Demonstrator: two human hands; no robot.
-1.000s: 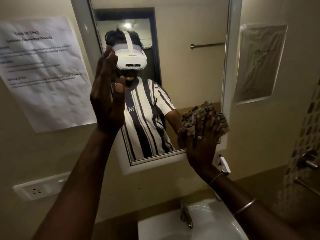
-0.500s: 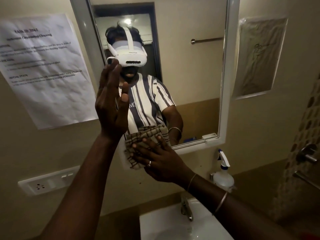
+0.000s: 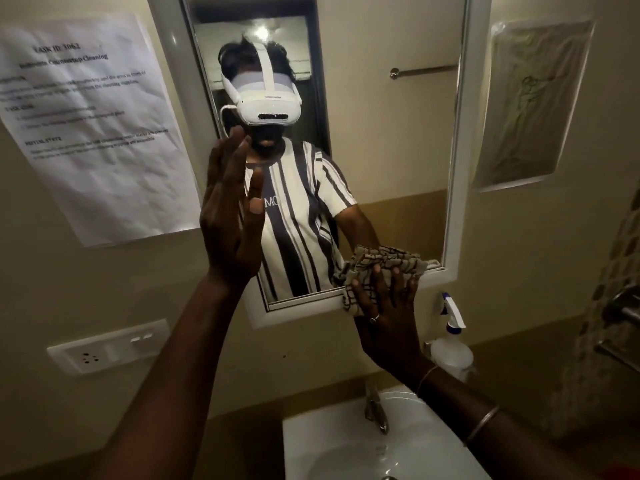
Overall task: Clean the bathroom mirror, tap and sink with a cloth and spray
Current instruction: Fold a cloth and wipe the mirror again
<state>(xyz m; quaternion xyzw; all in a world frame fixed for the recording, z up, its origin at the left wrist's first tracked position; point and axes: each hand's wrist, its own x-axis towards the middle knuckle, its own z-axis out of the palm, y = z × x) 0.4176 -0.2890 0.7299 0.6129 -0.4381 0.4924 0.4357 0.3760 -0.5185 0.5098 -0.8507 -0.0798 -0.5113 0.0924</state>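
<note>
Currently at the mirror stage, by my reading. Tall rectangular wall mirror (image 3: 398, 150), long axis vertical, glass smooth and reflective, set in a white moulded frame (image 3: 453, 168).

Right hand (image 3: 384, 317) lies flat at the mirror's bottom right corner. Its fingers (image 3: 396, 284) are straight and spread, pressing a crumpled beige cloth with a dark brown check (image 3: 377, 261) onto the glass. The cloth is soft, bunched in folds, and overlaps the frame's bottom edge. No pinch: flat pressure only.

Left hand (image 3: 232, 209) is raised before the mirror's left side, fingers straight and close together, thumb apart, holding nothing. Cannot tell whether it touches the glass.

Key relation: nearly all the glass lies up and to the left of the cloth. The next stroke likely runs along the bottom edge or up the long axis. The right hand carries the cloth and does the work. The left is nearer the upper glass but has nothing to wipe with.

A translucent white plastic spray bottle with a blue-and-white trigger head (image 3: 452, 351) stands upright by the wall, just beside the right wrist, below the mirror's bottom right corner. A chrome pillar tap (image 3: 375, 408) sits at the back rim of the white glazed ceramic sink (image 3: 304, 434), below the hands. Both, I judge, come after the mirror.

A creased printed paper notice (image 3: 90, 126) hangs left of the mirror, with a white socket plate (image 3: 107, 348) below it.
</note>
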